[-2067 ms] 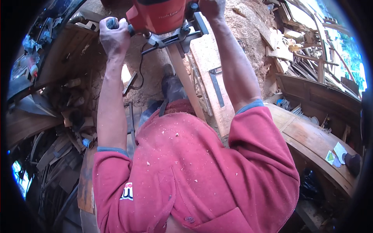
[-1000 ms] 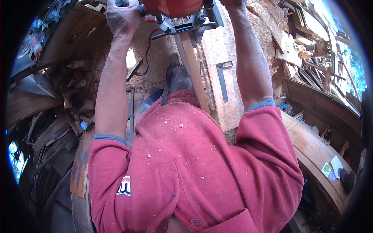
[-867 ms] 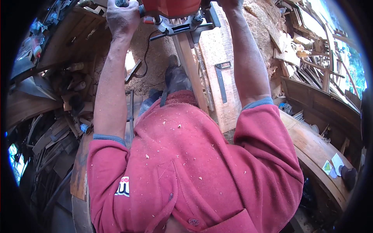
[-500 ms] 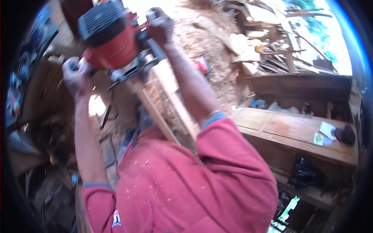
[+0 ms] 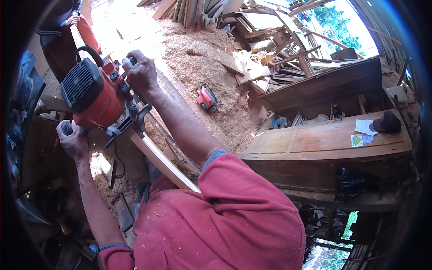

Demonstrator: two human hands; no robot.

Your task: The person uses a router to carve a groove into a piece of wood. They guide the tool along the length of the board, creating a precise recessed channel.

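A red and black router (image 5: 101, 101) rests on a long, narrow wooden board (image 5: 162, 164) that runs from the far left towards my waist. My left hand (image 5: 74, 141) is closed round the router's dark left handle. On the other side, my right hand (image 5: 143, 74) grips the right handle, its black end showing above my fingers. A metal base with a guide (image 5: 130, 119) sits at the router's near side, against the board. The cutting bit is hidden beneath the body.
Another person's hand (image 5: 72, 19) is at the board's far end. A red power tool (image 5: 206, 98) lies on the sawdust heap (image 5: 180, 49). To the right, a wooden chest (image 5: 306, 141) bears a dark cap (image 5: 387, 122) and papers. Scrap wood (image 5: 270, 40) is piled behind; a cable (image 5: 120, 164) hangs below the router.
The picture is sharper, and its content has shifted left, showing more of the far right and of the other person. Both hands keep their hold on the router, now lower left in view.
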